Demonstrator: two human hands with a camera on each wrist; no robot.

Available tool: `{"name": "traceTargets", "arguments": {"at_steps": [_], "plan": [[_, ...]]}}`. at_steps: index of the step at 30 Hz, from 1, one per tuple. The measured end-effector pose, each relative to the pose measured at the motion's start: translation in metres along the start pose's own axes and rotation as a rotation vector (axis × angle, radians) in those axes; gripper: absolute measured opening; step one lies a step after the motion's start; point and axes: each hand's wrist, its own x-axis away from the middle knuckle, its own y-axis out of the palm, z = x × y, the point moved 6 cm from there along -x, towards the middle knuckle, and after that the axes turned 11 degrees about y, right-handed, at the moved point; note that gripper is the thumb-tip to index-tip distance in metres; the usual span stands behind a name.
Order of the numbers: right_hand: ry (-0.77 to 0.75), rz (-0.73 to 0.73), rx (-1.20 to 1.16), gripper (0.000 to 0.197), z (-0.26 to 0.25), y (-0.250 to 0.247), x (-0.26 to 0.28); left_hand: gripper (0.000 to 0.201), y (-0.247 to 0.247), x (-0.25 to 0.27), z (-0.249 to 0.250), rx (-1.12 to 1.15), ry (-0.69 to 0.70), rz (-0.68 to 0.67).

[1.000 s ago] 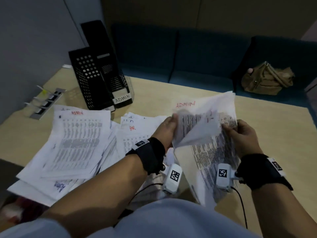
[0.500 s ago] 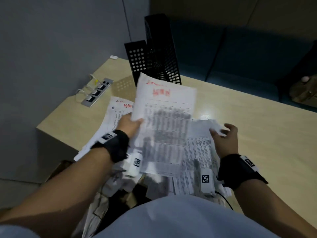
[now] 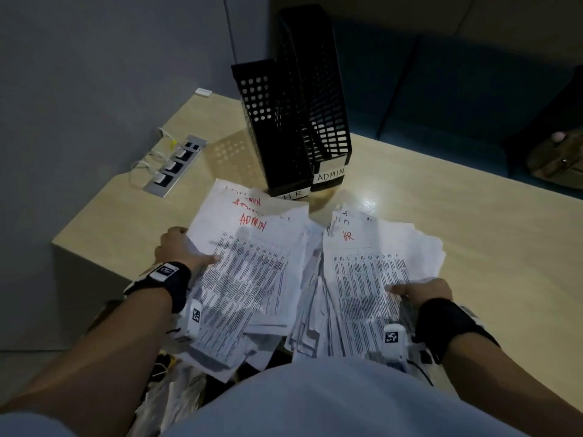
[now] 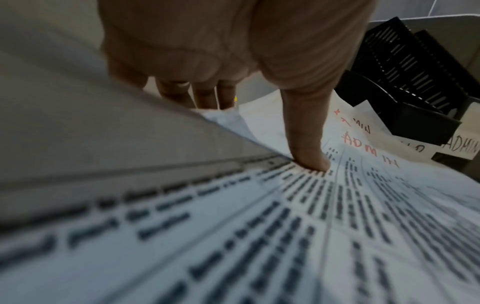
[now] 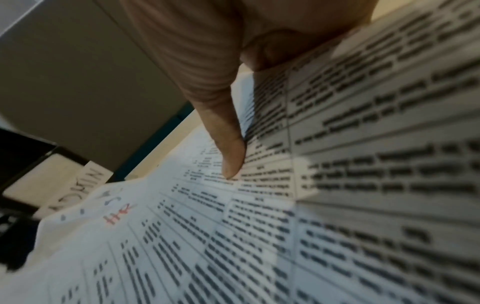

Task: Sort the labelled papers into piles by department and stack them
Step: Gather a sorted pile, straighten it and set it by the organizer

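Two fanned piles of printed sheets lie on the tan table (image 3: 473, 247). The ADMIN pile (image 3: 249, 263) on the left carries red ADMIN labels. The HR pile (image 3: 366, 279) on the right has a red HR label on its top sheet. My left hand (image 3: 183, 250) grips the left edge of the ADMIN pile (image 4: 363, 205), thumb pressed on top and fingers tucked under the sheets. My right hand (image 3: 416, 291) grips the right edge of the HR pile (image 5: 182, 236), thumb on top; its fingers go under the sheets.
Two black mesh file holders stand behind the piles, one tagged HR (image 3: 271, 127), the other ADMIN (image 3: 318, 105). A power socket strip (image 3: 175, 165) with cables sits at the table's left. A dark sofa with a brown bag (image 3: 558, 156) lies beyond.
The sheet that my left hand held up has come down onto the ADMIN pile. My right hand has moved onto the HR pile and gripped its edge. The head view has dropped towards the table.
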Motion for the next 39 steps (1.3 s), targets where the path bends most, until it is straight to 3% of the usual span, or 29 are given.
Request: {"name": "traceTargets", "arguments": {"at_steps": [2,5,8,11,12,14,16,20,22,24,26,28,30,34,36,39], "plan": [[0.024,-0.066,-0.113,0.043,0.000,-0.002,-0.001,0.103,0.010,-0.005,-0.003,-0.002,-0.001,-0.044],[0.030,-0.128,-0.249,0.040,0.001,-0.005,-0.011,0.102,0.016,-0.001,-0.001,-0.006,-0.012,-0.071],[-0.082,-0.009,-0.285,0.035,-0.007,-0.024,-0.016,0.106,0.000,0.020,0.021,-0.097,-0.011,0.020],[-0.262,0.043,-0.337,0.040,-0.028,-0.057,-0.010,0.095,-0.019,0.041,0.074,-0.045,0.286,0.264],[-0.316,0.023,-0.374,0.038,-0.034,-0.067,-0.008,0.085,-0.020,0.049,0.098,0.035,0.421,0.283],[-0.383,-0.048,-0.462,0.032,-0.043,-0.087,0.000,0.072,-0.006,0.069,0.149,0.239,0.628,0.157],[-0.425,-0.167,-0.602,0.027,-0.052,-0.101,0.009,0.082,0.016,0.094,0.195,0.459,0.694,-0.084],[-0.513,-0.371,-0.755,0.028,-0.066,-0.118,0.024,0.120,0.061,0.134,0.271,0.780,0.604,-0.462],[-0.525,-0.414,-0.768,0.039,-0.068,-0.119,0.030,0.101,0.073,0.150,0.297,0.989,0.522,-0.519],[-0.528,-0.437,-0.759,0.055,-0.066,-0.118,0.034,0.060,0.078,0.155,0.308,1.169,0.405,-0.437],[-0.554,-0.442,-0.751,0.064,-0.063,-0.123,0.038,0.036,0.075,0.152,0.310,1.242,0.379,-0.317],[-0.582,-0.380,-0.718,0.053,-0.061,-0.134,0.035,0.034,0.065,0.151,0.314,1.305,0.422,-0.283],[-0.630,-0.311,-0.699,0.023,-0.062,-0.147,0.036,0.039,0.050,0.157,0.322,1.320,0.549,-0.272],[-0.714,-0.279,-0.736,0.040,-0.065,-0.157,0.037,0.044,0.027,0.170,0.339,1.299,0.816,-0.255],[-0.736,-0.276,-0.680,0.046,-0.064,-0.153,0.033,0.043,0.031,0.166,0.340,1.236,0.832,-0.287],[-0.681,-0.280,-0.717,0.043,-0.058,-0.147,0.024,0.025,0.050,0.161,0.337,1.189,0.681,-0.300]]}}
